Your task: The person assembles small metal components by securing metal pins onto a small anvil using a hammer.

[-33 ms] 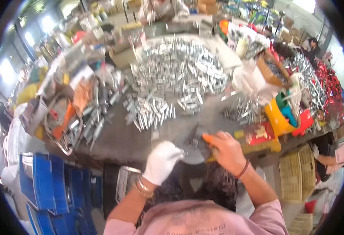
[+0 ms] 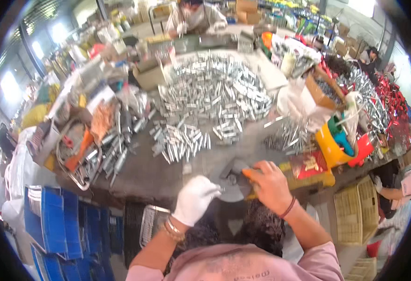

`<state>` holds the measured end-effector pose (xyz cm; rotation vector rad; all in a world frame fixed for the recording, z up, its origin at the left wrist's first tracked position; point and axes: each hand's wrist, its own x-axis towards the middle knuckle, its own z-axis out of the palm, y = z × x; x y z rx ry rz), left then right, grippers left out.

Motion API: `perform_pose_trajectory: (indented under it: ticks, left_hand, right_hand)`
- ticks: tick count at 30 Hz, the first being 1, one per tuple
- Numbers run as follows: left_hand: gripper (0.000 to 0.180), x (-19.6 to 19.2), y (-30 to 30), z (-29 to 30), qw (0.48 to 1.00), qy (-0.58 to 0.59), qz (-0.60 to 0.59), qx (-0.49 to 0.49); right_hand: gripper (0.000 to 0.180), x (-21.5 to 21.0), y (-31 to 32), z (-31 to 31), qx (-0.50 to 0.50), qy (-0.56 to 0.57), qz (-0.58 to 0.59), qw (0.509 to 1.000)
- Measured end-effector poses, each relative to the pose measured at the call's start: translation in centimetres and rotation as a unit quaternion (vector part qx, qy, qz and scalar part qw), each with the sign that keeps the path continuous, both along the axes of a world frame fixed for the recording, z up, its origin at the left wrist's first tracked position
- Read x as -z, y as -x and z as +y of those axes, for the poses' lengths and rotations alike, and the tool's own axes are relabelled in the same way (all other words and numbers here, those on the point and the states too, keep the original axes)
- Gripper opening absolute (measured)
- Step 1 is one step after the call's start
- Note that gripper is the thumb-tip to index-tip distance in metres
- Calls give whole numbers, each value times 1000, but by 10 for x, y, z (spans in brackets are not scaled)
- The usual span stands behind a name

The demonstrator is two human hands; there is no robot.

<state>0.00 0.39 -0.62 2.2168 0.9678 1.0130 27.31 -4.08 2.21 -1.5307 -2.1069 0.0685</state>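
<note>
My left hand (image 2: pixel 194 200), in a white glove, pinches a small metal piece (image 2: pixel 221 189) at its fingertips, just left of a dark grey fixture (image 2: pixel 233 177) with a rounded base plate (image 2: pixel 236 193). My bare right hand (image 2: pixel 272 186) is closed at the fixture's right side. An orange handle-like piece (image 2: pixel 246 173) shows between its thumb and fingers; its exact kind is hidden. Beyond the hands lies a small heap of silver metal parts (image 2: pixel 183 141), with a far larger pile of the same sort (image 2: pixel 219 93) behind it.
Orange-handled tools and rods (image 2: pixel 116 150) crowd the table's left side. A yellow container (image 2: pixel 334 143), a red packet (image 2: pixel 308 165) and a cardboard box (image 2: pixel 325 89) stand right. Blue bins (image 2: pixel 51 220) and a beige crate (image 2: pixel 355 210) flank me. A person (image 2: pixel 196 18) sits opposite.
The view has tilted slightly upward, so the person opposite shows more fully. Both hands keep nearly the same places and grips beside the fixture.
</note>
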Motion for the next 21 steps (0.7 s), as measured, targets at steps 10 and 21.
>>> perform_pose_trajectory:
  ticks: [10, 21]
  left_hand:
    - [17, 4, 6, -14, 1000, 12, -6, -27]
    - [54, 12, -20, -54, 927, 309, -143, -158]
  right_hand:
    - [26, -3, 36, -51, -6, 132, 78, 988]
    - [28, 14, 53, -46, 17, 308, 244, 919]
